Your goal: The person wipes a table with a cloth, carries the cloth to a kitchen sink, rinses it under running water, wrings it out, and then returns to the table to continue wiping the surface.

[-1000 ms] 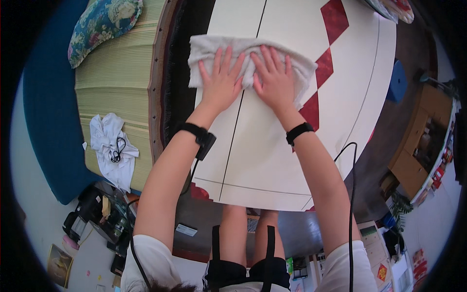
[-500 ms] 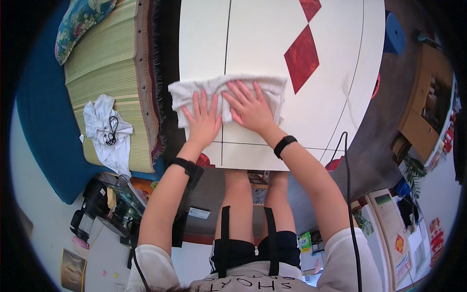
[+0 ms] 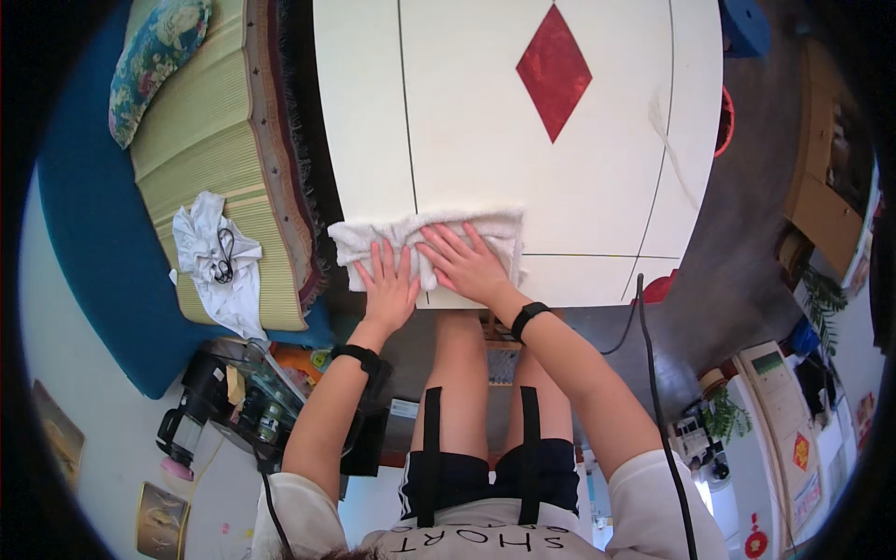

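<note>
A white towel (image 3: 509,238) lies rumpled across the near left part of a white table (image 3: 476,121). My left hand (image 3: 386,285) rests flat on the towel with its fingers spread. To the right of it, my right hand (image 3: 469,263) presses on the same cloth, fingers stretched out toward the far left. Neither hand grips the towel. The towel's left end reaches the table's left edge, and its lower edge is close to the near edge. Black lines and a red diamond (image 3: 554,75) mark the tabletop.
Left of the table stands a couch with a woven mat (image 3: 201,140), a floral pillow (image 3: 157,65) and a white garment (image 3: 217,261). A black cable (image 3: 651,373) hangs by my right arm. A red bin (image 3: 726,121) stands beyond the table's right edge.
Both hands and the towel have come nearer to the table's near edge. The view has shifted and turned slightly. My hands stay flat on the cloth.
</note>
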The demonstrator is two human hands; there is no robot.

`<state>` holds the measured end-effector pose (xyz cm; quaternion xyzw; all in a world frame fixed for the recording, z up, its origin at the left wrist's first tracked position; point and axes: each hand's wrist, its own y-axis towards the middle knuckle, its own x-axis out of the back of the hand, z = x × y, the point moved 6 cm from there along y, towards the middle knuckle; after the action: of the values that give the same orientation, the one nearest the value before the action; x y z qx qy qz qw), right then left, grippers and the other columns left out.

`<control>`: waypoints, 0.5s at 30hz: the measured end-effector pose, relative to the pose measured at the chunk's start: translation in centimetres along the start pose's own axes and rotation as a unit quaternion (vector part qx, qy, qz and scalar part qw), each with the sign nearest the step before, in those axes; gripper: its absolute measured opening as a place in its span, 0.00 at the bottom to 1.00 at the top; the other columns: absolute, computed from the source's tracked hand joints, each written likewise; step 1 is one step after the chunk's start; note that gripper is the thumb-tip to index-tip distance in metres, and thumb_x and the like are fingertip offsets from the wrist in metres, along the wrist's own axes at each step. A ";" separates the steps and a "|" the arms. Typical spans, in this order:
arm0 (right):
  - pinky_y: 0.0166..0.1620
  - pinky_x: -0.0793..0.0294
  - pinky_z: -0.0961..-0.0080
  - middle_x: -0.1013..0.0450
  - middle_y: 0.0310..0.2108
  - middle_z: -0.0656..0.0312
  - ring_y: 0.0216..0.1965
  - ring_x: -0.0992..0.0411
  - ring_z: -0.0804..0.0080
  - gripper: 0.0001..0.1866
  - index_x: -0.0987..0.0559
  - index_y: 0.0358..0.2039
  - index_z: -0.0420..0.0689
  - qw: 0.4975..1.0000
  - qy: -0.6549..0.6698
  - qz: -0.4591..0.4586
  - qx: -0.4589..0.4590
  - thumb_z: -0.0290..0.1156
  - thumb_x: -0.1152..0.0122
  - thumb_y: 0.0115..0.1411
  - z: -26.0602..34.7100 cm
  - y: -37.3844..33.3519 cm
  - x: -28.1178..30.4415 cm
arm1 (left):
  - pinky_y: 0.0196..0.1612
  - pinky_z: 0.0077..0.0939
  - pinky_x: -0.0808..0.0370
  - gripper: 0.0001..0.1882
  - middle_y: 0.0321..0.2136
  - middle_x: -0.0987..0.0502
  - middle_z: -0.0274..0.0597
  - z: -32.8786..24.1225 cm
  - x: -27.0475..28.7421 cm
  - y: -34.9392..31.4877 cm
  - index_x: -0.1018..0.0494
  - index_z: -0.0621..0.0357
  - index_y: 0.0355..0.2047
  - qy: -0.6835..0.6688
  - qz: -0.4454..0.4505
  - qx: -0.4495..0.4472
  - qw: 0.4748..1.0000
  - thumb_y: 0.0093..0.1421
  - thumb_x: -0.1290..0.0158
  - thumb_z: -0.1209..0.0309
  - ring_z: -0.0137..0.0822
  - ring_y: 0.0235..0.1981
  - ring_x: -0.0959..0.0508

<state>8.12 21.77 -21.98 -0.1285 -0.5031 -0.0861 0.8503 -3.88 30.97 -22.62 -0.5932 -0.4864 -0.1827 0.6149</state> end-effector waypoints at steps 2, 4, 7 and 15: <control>0.65 0.60 0.57 0.49 0.64 0.67 0.65 0.51 0.71 0.33 0.42 0.61 0.57 0.999 0.033 0.000 0.038 0.44 0.48 0.55 -0.3 -0.8 0.0 | 0.57 0.71 0.66 0.36 0.64 0.62 0.58 -0.3 0.4 -0.1 0.52 0.57 0.63 -0.002 0.016 0.000 1.000 0.59 0.55 0.56 0.60 0.65 0.63; 0.65 0.61 0.58 0.50 0.65 0.67 0.65 0.52 0.71 0.33 0.42 0.61 0.56 0.996 0.056 0.009 0.070 0.43 0.48 0.55 -2.0 -1.5 0.5 | 0.57 0.70 0.66 0.36 0.64 0.63 0.59 -1.0 0.7 0.1 0.52 0.58 0.63 -0.007 0.036 0.001 0.999 0.59 0.55 0.56 0.60 0.65 0.64; 0.66 0.61 0.61 0.51 0.65 0.67 0.65 0.53 0.71 0.34 0.43 0.62 0.55 0.990 0.083 0.014 0.116 0.41 0.48 0.55 -4.7 -2.5 1.9 | 0.57 0.70 0.65 0.36 0.64 0.64 0.59 -2.7 2.4 0.7 0.53 0.55 0.63 -0.032 0.027 0.003 0.999 0.59 0.53 0.57 0.61 0.65 0.65; 0.65 0.58 0.60 0.50 0.64 0.69 0.65 0.51 0.70 0.33 0.40 0.61 0.59 0.997 0.068 -0.001 0.047 0.40 0.46 0.53 -12.3 -9.1 5.4 | 0.54 0.70 0.50 0.36 0.64 0.61 0.55 -13.7 5.0 5.2 0.49 0.36 0.63 -0.007 0.054 -0.037 0.998 0.55 0.47 0.61 0.58 0.64 0.57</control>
<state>18.47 9.23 -21.69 -0.0814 -0.4481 -0.0713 0.8874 7.81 21.53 -18.97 -0.6423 -0.4509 -0.1624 0.5982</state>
